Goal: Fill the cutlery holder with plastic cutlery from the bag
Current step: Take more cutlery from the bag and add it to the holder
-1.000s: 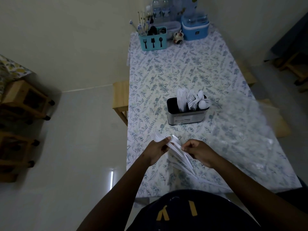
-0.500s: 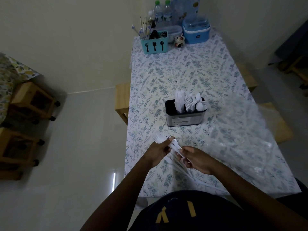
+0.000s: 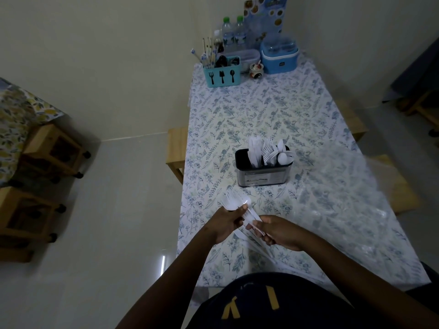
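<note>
— On the near edge of the worktop [image 3: 273, 110], what are we doing?

— We start on the left. Our left hand [image 3: 228, 222] has its grip closed around a bunch of white plastic forks [image 3: 234, 201]. The fork ends fan out up and to the left, past our thumb. We hold them by the handles so they stay in one bunch.

— And the other hand?

— Our right hand [image 3: 279, 233] is just beside the left one. Its grip is pinched on the handle ends of the same cutlery. We think it is lining the pieces up, so they will drop in neatly.

— Where is the bag?

— The clear bag [image 3: 356, 205] lies flat on the right side of the worktop, partly under our right arm. It is see-through, so its edges are hard to make out.

— And the holder?

— The cutlery holder [image 3: 263, 169] stands upright in the middle, past our hands. It already has white knives on the left, forks in the middle and spoons on the right. Each kind has its own part, so our forks should go in the middle one.

— Are we done?

— Not yet. This bunch is not in.
</note>
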